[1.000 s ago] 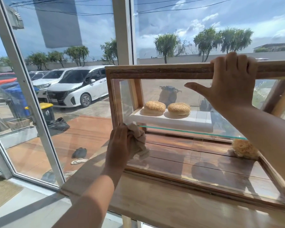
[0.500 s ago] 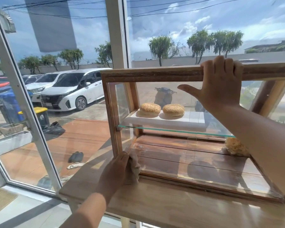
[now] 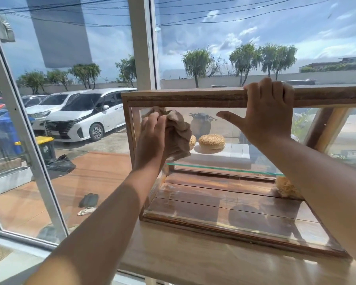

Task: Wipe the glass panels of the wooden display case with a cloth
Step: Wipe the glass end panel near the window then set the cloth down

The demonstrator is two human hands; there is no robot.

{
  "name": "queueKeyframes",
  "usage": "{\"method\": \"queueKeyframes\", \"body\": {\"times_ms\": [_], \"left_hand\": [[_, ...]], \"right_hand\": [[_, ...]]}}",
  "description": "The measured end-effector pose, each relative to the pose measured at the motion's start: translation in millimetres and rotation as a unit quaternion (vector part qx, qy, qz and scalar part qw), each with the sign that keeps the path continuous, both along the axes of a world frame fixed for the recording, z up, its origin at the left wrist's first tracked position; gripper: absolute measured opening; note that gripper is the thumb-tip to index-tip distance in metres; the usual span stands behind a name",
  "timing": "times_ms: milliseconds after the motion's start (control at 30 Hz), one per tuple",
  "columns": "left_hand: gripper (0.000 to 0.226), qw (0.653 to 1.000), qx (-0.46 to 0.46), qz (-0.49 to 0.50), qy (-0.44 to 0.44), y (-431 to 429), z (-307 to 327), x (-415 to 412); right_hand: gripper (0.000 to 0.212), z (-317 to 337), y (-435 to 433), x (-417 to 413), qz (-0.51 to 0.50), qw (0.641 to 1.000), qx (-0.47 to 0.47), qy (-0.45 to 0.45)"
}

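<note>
A wooden display case with glass panels stands on a wooden counter in front of me. My left hand presses a crumpled beige cloth against the front glass near its upper left corner. My right hand grips the case's top wooden rail, fingers over the top and thumb stretched out against the glass. Inside, sesame buns rest on a white block above a glass shelf. One bun is partly hidden behind the cloth.
The wooden counter runs along a large window with a white frame. Outside are parked white cars, bins and a tiled terrace. A frilly yellowish item lies on the case floor at right.
My left hand with the cloth went down to the glass's lower left corner, then swept up to its upper left corner. My right hand stays on the top rail.
</note>
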State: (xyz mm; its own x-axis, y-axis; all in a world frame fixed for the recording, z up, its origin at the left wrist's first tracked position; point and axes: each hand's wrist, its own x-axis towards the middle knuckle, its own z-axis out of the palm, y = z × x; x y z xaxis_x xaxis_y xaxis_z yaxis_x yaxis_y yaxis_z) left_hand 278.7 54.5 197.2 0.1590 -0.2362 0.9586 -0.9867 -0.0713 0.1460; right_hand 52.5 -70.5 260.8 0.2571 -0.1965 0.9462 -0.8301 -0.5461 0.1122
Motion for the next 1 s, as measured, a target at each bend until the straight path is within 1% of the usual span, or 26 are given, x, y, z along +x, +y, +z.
{"method": "queueKeyframes", "body": {"times_ms": [67, 167, 267, 333, 433, 467, 533, 567, 633, 700, 733, 800, 900, 1000], "left_hand": [[0.028, 1.000, 0.018, 0.001, -0.021, -5, -27, 3], [0.034, 1.000, 0.023, -0.014, -0.008, -6, -49, 2], [0.029, 0.999, 0.040, -0.020, -0.027, -1, -76, 2], [0.026, 0.996, 0.069, -0.041, -0.046, 5, -106, 4], [0.025, 0.987, 0.139, -0.071, -0.043, 19, -152, 4], [0.021, 0.983, 0.166, -0.073, -0.033, 23, -165, 2], [0.025, 0.970, 0.234, -0.071, 0.011, 27, -190, -1], [0.025, 0.959, 0.273, -0.076, 0.031, 29, -199, -1], [0.017, 0.930, 0.355, -0.082, 0.049, 31, -205, -4], [0.016, 0.909, 0.407, -0.074, 0.047, 33, -195, -7], [0.016, 0.910, 0.407, -0.073, 0.035, 32, -184, -9], [0.021, 0.927, 0.363, -0.089, 0.031, 29, -149, -15], [0.015, 0.965, 0.235, -0.110, 0.038, 24, -71, -25], [0.010, 0.989, 0.114, -0.087, -0.013, 14, 9, -38]], "right_hand": [[0.084, -2, -3, -1, -0.002, 1.000, -0.011, -0.002], [0.085, -2, -6, 0, -0.014, 1.000, -0.022, 0.000], [0.087, -2, -6, 1, -0.017, 1.000, -0.023, -0.001], [0.087, -2, -7, 0, -0.016, 0.999, -0.029, -0.006], [0.086, -2, -6, 0, -0.019, 0.999, -0.029, -0.002], [0.086, -2, -5, 0, -0.021, 0.999, -0.027, 0.000], [0.085, -1, -3, 0, -0.020, 1.000, -0.022, 0.001], [0.085, -1, -3, 0, -0.018, 1.000, -0.019, 0.000], [0.085, 0, -1, 0, -0.016, 1.000, -0.014, 0.001], [0.084, 1, 1, 0, -0.014, 1.000, -0.011, 0.003], [0.083, 1, 1, 0, -0.014, 1.000, -0.010, 0.004], [0.082, 1, 2, 0, -0.016, 1.000, -0.007, 0.006], [0.081, 1, 2, 0, -0.012, 1.000, -0.002, 0.004], [0.080, 0, 3, -1, -0.006, 1.000, -0.003, 0.004]]}}
